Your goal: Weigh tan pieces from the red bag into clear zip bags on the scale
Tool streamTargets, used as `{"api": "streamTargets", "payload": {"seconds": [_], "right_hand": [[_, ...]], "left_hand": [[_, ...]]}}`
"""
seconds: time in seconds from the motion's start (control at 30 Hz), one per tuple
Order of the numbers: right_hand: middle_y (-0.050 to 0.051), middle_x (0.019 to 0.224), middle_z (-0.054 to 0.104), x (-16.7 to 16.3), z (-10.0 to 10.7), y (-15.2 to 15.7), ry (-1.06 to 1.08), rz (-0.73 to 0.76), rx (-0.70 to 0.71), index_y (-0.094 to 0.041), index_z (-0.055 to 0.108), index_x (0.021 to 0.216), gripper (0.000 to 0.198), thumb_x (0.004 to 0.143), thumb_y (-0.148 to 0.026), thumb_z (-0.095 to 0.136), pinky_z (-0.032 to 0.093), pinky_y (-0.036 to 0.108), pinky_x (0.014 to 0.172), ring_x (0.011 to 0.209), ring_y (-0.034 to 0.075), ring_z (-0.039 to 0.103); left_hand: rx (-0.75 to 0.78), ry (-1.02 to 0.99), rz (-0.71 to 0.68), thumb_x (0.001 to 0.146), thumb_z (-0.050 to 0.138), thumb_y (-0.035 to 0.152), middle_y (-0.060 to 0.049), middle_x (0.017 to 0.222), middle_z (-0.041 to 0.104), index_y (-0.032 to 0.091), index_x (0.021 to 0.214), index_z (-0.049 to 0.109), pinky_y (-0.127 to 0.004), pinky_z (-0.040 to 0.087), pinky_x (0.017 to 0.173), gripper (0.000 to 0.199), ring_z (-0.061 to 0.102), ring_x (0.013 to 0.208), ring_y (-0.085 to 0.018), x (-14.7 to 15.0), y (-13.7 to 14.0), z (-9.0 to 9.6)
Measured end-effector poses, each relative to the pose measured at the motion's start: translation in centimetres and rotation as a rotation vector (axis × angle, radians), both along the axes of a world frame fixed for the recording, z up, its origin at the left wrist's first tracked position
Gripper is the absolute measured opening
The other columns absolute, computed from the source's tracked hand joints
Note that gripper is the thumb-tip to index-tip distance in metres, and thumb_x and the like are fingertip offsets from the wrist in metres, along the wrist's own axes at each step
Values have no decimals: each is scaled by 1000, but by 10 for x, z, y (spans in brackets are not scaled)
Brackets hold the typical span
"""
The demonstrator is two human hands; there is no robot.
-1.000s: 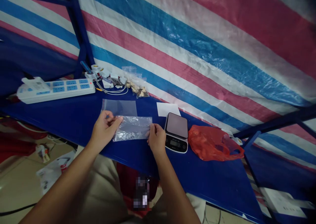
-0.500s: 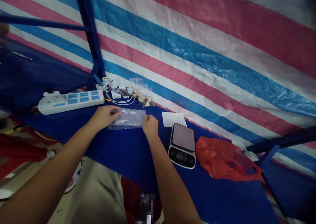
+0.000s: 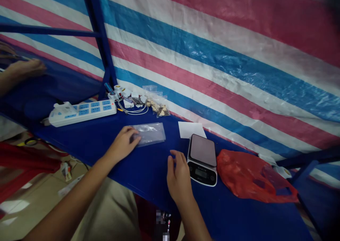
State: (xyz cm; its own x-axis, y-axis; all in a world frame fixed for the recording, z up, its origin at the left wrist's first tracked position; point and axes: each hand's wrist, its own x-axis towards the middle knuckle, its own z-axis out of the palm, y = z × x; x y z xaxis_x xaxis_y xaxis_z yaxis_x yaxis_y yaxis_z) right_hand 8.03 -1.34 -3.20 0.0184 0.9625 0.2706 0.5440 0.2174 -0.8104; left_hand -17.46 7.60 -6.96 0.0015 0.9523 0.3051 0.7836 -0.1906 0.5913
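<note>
My left hand (image 3: 124, 142) grips the left end of a clear plastic bag (image 3: 151, 133), fingers on top and thumb at the near side. The bag lies nearly flat over the blue tabletop; whether it holds anything I cannot make out. My right hand (image 3: 178, 173) is off the bag, fingers apart and holding nothing, just left of a kitchen scale (image 3: 204, 150). The scale has a flat grey-brown platform and a black front panel with a small display. Behind it lies a white sheet of paper (image 3: 190, 129).
A white power strip (image 3: 83, 113) with blue sockets sits at the left. Farther back are white cables (image 3: 135, 110) and small bags of pale pieces (image 3: 159, 108). A red plastic bag (image 3: 241, 173) rests right of the scale. Another person's hand (image 3: 28, 69) shows at far left.
My right hand has let go of the plastic bag and come back toward me, near the scale. My left hand still has the bag. Another person's hand has come into view at left.
</note>
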Motion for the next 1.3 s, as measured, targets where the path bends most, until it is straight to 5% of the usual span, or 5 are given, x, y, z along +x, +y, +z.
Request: {"api": "streamTargets", "payload": {"seconds": [0.47,0.83,1.03,1.2,1.3], "right_hand": [[11,113,67,53,-21,-65,142,-18,-229,-25,66,117,29,98,-41,52,57,30,68,84,20,68],[8,79,68,76,-46,-70,317,-110,-326,-21,70,108,40,91,-55,58,52,27,49,58,19,63],[6,75,66,75,-46,-73,279,-105,-281,-23,70,103,33,96,-50,52,47,26,48,55,17,60],[4,74,65,71,-39,-75,170,-93,-190,-25,70,95,27,99,-42,49,48,27,60,62,17,61],[2,71,63,70,-35,-77,147,-68,-154,-24,69,93,27,101,-38,47,47,26,62,63,16,61]], "left_hand": [[-34,-127,-86,91,56,34,-18,130,58,17,103,65,-47,55,97,22,66,108,-30,133,-50,15],[-68,-274,-339,95,55,33,-10,123,66,22,112,66,-40,58,93,23,69,101,-21,142,-65,20],[-161,-571,-452,95,57,36,-8,104,73,21,95,71,-26,55,55,21,64,60,-11,113,-84,49],[-105,-567,-129,90,60,45,-2,71,68,19,89,72,-25,49,52,29,59,55,-12,79,-32,60],[40,-463,75,83,66,43,-6,98,72,18,100,68,-30,54,75,29,67,85,-19,65,38,51]]}}
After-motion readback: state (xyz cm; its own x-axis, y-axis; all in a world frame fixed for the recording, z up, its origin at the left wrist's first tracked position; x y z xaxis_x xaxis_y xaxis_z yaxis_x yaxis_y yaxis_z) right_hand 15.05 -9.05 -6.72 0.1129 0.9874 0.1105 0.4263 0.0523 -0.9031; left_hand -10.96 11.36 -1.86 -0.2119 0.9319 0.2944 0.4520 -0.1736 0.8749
